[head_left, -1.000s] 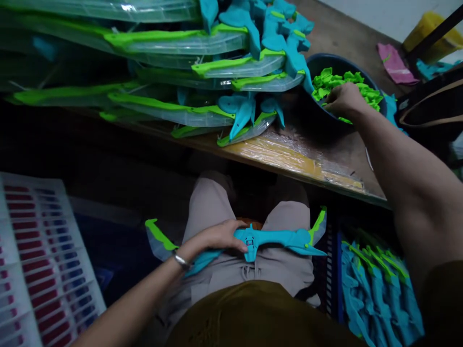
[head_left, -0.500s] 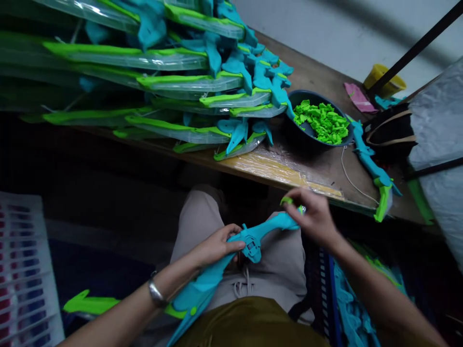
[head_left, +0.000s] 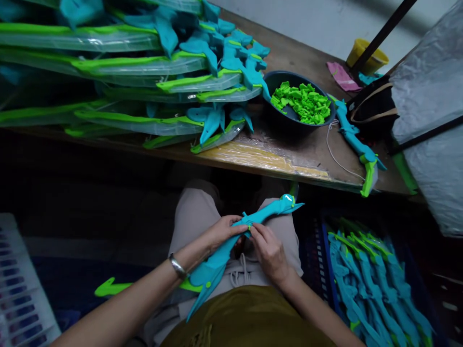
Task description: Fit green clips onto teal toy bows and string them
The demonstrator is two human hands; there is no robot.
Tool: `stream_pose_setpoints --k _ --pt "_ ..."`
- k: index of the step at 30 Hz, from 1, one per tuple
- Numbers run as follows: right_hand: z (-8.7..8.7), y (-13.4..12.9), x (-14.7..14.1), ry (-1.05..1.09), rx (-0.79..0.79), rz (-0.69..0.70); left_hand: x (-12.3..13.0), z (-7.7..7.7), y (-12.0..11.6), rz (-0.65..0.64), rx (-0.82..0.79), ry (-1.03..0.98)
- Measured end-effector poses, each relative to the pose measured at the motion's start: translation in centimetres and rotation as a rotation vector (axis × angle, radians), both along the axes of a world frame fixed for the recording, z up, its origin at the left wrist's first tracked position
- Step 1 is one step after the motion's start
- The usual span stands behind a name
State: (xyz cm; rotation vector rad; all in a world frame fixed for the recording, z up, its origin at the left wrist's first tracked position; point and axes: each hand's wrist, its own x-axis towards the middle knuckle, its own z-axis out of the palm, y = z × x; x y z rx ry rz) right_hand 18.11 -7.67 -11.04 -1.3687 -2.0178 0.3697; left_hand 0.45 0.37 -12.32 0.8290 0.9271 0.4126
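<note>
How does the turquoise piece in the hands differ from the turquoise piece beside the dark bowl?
The held piece lies across the lap, gripped by the left hand; the table piece rests untouched on the table. In the picture, the held piece slants up towards the right, while the table piece slants down. Both have turquoise bodies and green end parts.

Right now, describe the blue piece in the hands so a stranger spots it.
Below the wooden bench's front edge are pale trousers. Slantwise across the lap runs a long blue piece, gripped by the left hand while the right hand seems to pinch a small green part at its middle. Unlike similar pieces in the blue crate, it is hand-held.
</note>
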Motion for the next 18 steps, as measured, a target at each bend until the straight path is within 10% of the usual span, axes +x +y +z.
stream_pose_setpoints --k 18 --pt "0.7 1.8 1.1 -0.106 0.226 0.028 -0.6 -0.7 0.0 -0.020 -0.038 -0.035"
